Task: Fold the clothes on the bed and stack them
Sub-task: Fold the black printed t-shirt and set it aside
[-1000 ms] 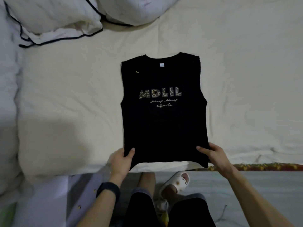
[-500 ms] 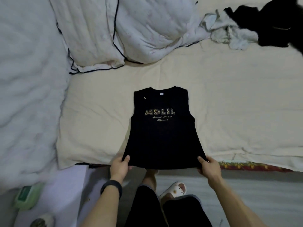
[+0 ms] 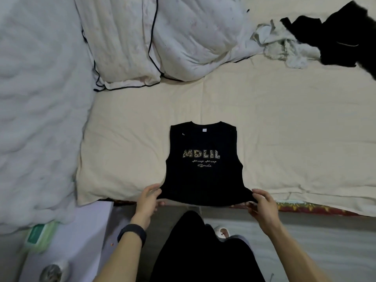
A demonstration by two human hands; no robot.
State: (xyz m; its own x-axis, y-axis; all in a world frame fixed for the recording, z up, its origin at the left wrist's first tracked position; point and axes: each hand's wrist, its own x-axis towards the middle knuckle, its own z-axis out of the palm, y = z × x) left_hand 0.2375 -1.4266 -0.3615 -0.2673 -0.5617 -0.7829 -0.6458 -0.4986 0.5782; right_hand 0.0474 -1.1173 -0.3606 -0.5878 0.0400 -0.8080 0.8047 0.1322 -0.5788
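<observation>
Hems first: left hand (image 3: 149, 197) and right hand (image 3: 262, 204) each pinched bottom corner of black sleeveless top (image 3: 203, 176), fingers curled round cloth, lower centre of frame. We judged pull meant to draw hem taut and flatten body before folding. Top lay face up on cream sheet (image 3: 126, 155): soft knit, boxy cut, leopard-patterned lettering. Crumpled clothes (image 3: 295, 47), grey-white and black, sat unfolded upper right; puffy pillow (image 3: 189, 37) upper centre.

Single head cam, wide-angle, worn by a person standing at the near edge of the bed (image 3: 284, 123). Faces forward and steeply down (frame edges bow noticeably). Mid-frame, close: black top (image 3: 203, 180); left hand (image 3: 149, 198) and right hand (image 3: 262, 204) enter from bottom, pillows (image 3: 126, 47) at far top.
</observation>
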